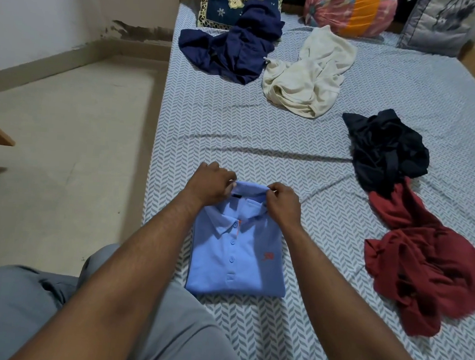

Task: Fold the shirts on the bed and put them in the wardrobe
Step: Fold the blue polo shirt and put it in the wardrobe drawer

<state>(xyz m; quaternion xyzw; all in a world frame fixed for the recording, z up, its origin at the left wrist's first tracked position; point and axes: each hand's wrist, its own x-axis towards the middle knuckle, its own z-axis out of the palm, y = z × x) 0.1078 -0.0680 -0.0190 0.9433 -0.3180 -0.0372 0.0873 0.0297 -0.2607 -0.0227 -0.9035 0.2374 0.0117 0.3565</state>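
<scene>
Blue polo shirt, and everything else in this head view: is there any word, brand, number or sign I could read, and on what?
No text here is readable.
orange chest logo on the blue polo shirt: a small emblem, no legible letters.
dark neck label inside the collar: too small to read.
navy cushion: floral pattern only, no words.

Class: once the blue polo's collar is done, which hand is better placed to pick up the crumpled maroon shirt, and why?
Probably the right hand: the maroon shirt lies on its side of the bed. The left hand would cross over the folded blue polo.
</scene>
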